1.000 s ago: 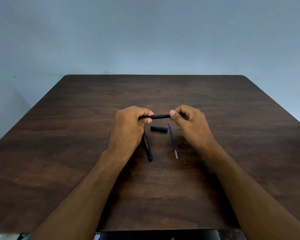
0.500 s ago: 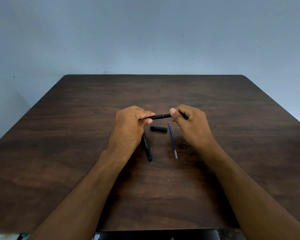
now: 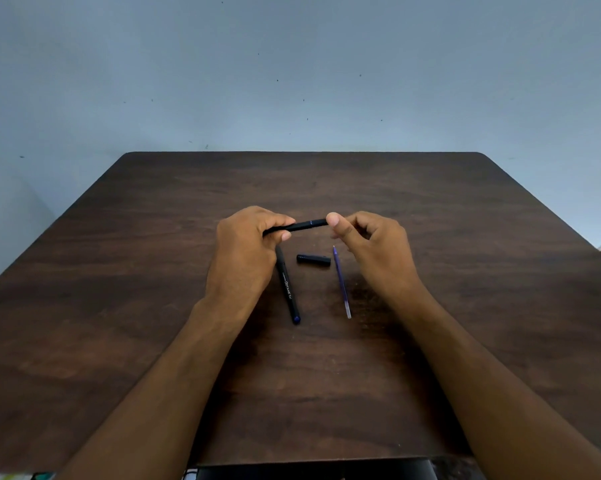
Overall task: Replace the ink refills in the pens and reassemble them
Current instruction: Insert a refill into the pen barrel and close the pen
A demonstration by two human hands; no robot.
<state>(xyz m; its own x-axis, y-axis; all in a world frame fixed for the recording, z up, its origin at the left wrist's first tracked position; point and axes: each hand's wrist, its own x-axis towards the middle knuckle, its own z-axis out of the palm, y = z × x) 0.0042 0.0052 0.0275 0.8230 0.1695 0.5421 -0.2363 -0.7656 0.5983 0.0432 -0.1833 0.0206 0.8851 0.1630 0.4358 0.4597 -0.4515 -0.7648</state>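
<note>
My left hand [image 3: 243, 251] grips the left part of a black pen [image 3: 306, 225] and holds it level above the table. My right hand [image 3: 372, 247] meets the pen's right end, thumb tip over the end and fingers curled behind it. Below them on the dark wooden table [image 3: 465, 237] lie a second black pen [image 3: 287, 289] with a blue end pointing toward me, a short black cap [image 3: 313, 259] lying crosswise, and a thin blue ink refill [image 3: 341, 284] lying lengthwise beside my right wrist. The held pen's tip is hidden by my fingers.
The table's far edge runs along a pale blue wall [image 3: 292, 81]. A dark flat object [image 3: 313, 471] sits at the table's near edge, between my forearms.
My right hand has turned at the pen's end, with the thumb now raised in front and the fingers looser. My left hand and the loose parts have stayed put.
</note>
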